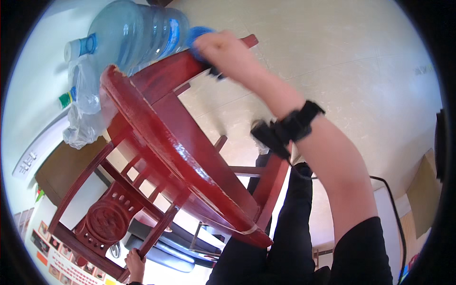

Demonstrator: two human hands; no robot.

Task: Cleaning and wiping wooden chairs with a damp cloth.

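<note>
A red-varnished wooden chair [171, 142] lies tipped over in front of me, its seat edge facing up and its legs pointing away. Its carved backrest [107, 219] is at the lower left. My left hand [135, 263] is closed around an upright of that backrest. At the upper middle, my right hand [222, 50] presses what looks like a blue cloth [199, 35] against a chair leg [174, 73]. Motion blurs this hand, and part of the cloth is hidden behind it. A black strap with a small device [288, 128] sits on my right forearm. Varnish is worn along the seat edge.
Large blue water jugs [131, 35] lie on their sides just beyond the chair, near its legs. A clear plastic bag [85, 107] hangs beside them, with a green-capped bottle [66, 99]. Black padded seating [164, 249] is behind the backrest. Pale tiled floor [338, 64] extends right.
</note>
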